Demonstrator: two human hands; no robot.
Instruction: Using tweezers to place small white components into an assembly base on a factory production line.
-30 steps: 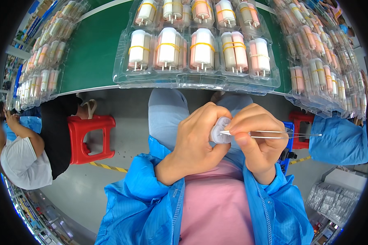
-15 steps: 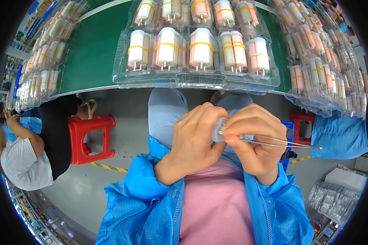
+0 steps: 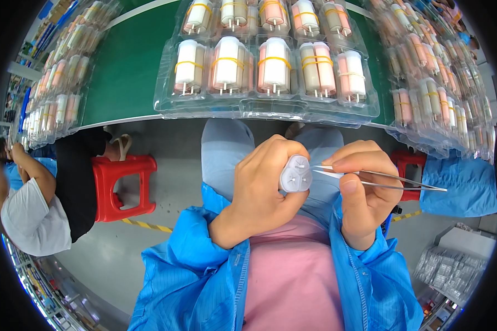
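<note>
Pale three-pinned piece [image 3: 296,174]; metal tweezers [image 3: 411,187], tips parted, just beside

Factory assembly workshop indicated: banded cylindrical parts [image 3: 226,63] are racked in clear plastic trays [image 3: 204,105] on a green-topped bench [image 3: 124,71], more being stacked either side. Blue work coats [image 3: 176,270] are worn; red stools [image 3: 102,187] are placed nearby; floor is marked with striped tape [image 3: 149,225].

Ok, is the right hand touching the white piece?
Apart: the head view shows jeans in the gap between the right hand and the white piece.
</note>
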